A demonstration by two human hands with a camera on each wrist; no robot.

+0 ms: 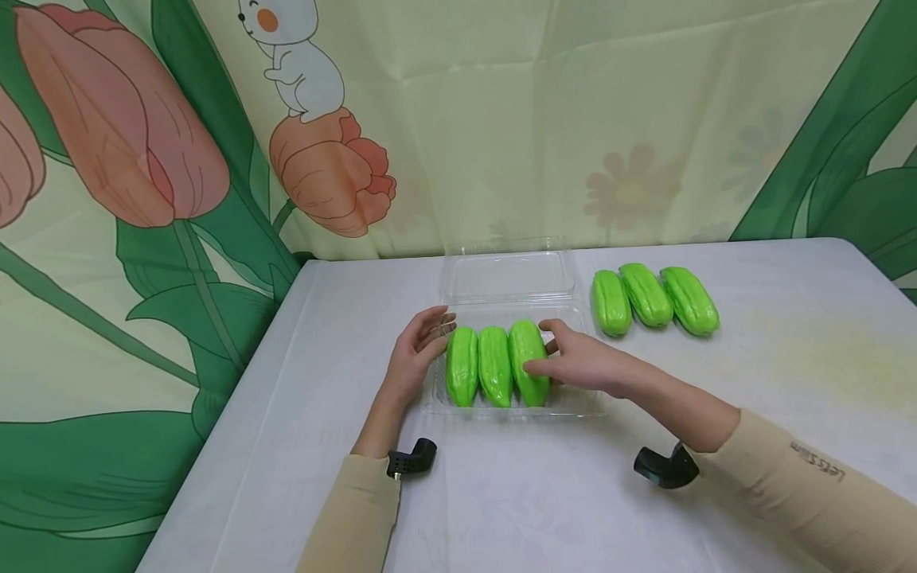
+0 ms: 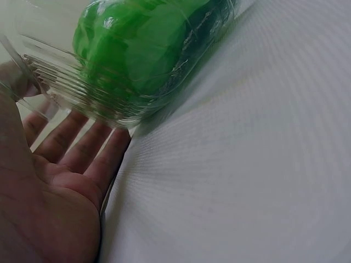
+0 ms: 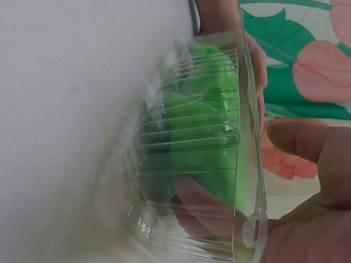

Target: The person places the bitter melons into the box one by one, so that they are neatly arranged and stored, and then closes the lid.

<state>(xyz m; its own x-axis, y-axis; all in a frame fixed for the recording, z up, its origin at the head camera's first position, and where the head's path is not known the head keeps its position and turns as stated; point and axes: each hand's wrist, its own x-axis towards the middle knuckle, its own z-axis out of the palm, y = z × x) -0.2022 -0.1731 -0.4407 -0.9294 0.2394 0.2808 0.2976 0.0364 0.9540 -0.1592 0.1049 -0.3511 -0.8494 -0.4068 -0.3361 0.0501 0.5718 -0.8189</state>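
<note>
A clear plastic box with its lid folded back lies on the table. Three glossy, ridged, bright green cucumber-like pieces lie side by side in it. At the box's left side is my left hand; in the left wrist view its fingers extend along the outside of the wall. My right hand reaches in at the right side, beside the rightmost green piece. Through the wall in the right wrist view, a finger shows beside that piece, and the thumb stands above the rim.
Three more green pieces lie in a row behind and to the right of the box. A white cloth covers the table. A printed curtain hangs behind the table's back edge.
</note>
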